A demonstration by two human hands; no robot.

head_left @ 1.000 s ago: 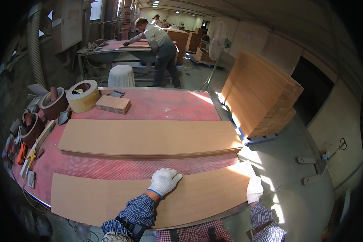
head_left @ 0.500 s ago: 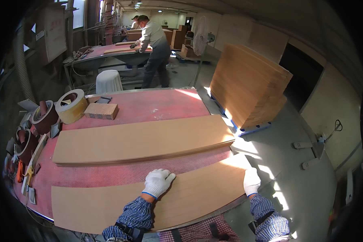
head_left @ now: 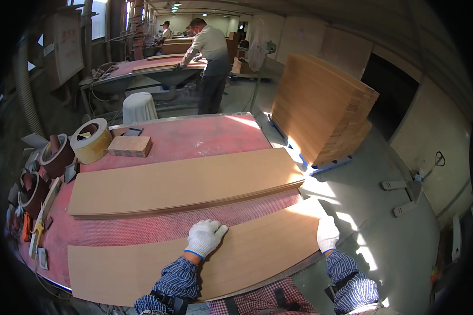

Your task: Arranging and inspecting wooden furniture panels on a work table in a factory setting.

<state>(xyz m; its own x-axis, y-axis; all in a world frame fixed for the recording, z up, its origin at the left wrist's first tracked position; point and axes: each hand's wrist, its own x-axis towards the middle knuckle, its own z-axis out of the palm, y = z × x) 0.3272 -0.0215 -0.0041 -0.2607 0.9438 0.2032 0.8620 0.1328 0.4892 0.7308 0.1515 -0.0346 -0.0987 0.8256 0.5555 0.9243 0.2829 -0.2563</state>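
A long, flat light-brown wooden board (head_left: 142, 268) lies along the near side of the red table. My left hand (head_left: 205, 238), in a white knit glove, rests across its middle, with fingers bent at the far edge. At the board's right end, my right hand (head_left: 328, 234) wears a matching glove and is closed on the end edge; its fingertips are partly hidden. Just beyond lies a low stack of similar boards (head_left: 184, 179), parallel to the near one, and neither hand touches it.
On the red table (head_left: 210, 135) sit a brick-shaped block (head_left: 130, 146), a large tape-like roll (head_left: 91, 140) and brown abrasive rolls (head_left: 56, 157). A tall board stack (head_left: 320, 107) stands on a blue pallet at right. Another person (head_left: 209, 60) works at a farther table.
My hands and the near board keep practically the same place. My view has shifted slightly. At the far table, the person has moved a little to the right.
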